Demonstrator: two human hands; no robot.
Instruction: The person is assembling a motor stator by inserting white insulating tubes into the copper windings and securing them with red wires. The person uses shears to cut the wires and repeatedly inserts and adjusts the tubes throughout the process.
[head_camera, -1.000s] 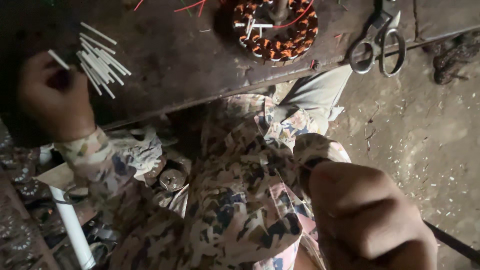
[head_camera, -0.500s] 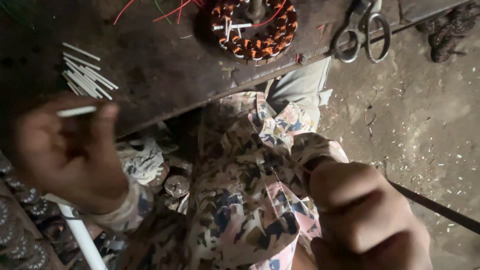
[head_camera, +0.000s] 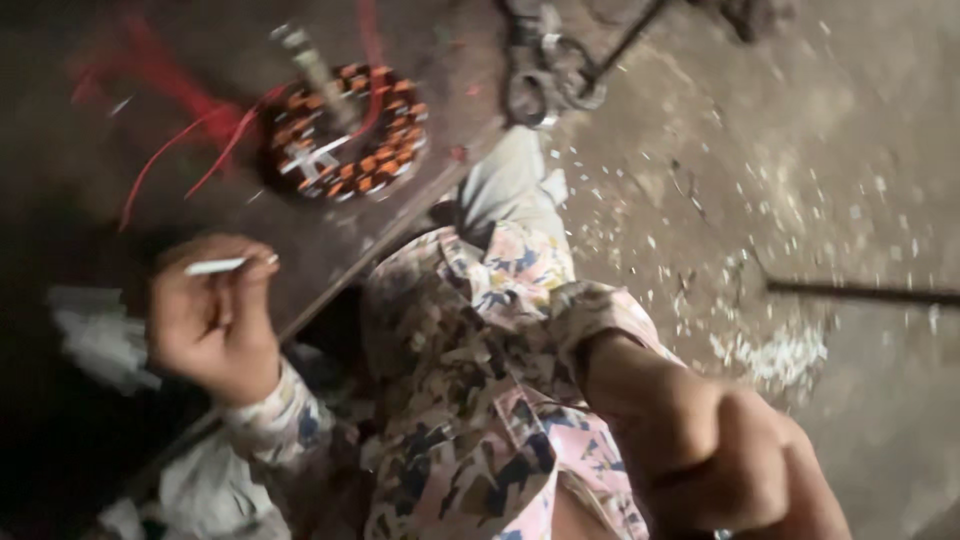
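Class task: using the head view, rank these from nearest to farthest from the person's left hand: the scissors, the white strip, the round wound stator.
1. White strip: pinched in the left hand itself.
2. Stator: on the bench, up and right of the hand.
3. Scissors: farther right, at the bench's top edge.

Long patterned sleeves (head_camera: 290, 425); pale floral-camouflage garment, pink, blue, tan

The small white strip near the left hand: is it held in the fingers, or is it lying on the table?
Held. The left hand pinches the white strip between its fingertips, raised in front of the dark table.
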